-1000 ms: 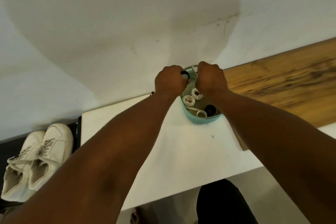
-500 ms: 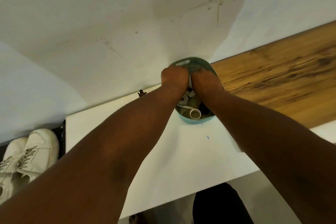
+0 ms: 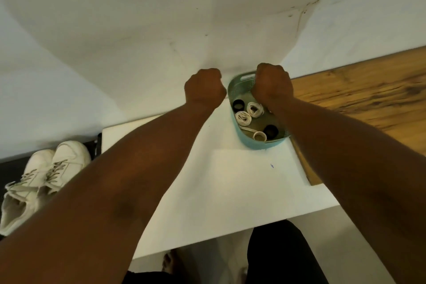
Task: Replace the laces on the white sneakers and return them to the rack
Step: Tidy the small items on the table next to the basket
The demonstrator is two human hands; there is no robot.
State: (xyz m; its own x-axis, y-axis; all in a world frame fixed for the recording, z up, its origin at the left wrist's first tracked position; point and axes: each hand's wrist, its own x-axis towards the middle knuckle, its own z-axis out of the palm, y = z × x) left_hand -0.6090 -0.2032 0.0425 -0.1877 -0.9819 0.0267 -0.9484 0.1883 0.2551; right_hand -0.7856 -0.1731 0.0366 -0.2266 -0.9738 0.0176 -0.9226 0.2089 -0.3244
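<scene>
A pair of white sneakers (image 3: 43, 173) with greyish laces stands side by side on a dark rack at the lower left. A teal perforated basket (image 3: 260, 145) sits on the white table (image 3: 219, 187) against the wall. It holds two coiled white laces (image 3: 243, 119), two black rolls (image 3: 270, 131) and a pale ring. My left hand (image 3: 204, 90) is a fist just left of the basket, with nothing showing in it. My right hand (image 3: 272, 85) is curled over the basket's far side. Its fingers are hidden, so what it grips is unclear.
A wooden surface (image 3: 359, 99) runs along the wall to the right of the table. The white wall stands directly behind the basket. My dark-clothed legs (image 3: 276, 256) and the floor show below the table's front edge.
My left hand has come out of the basket and moved left. My right hand stays over its far side. The two hands, close together before, are now apart.
</scene>
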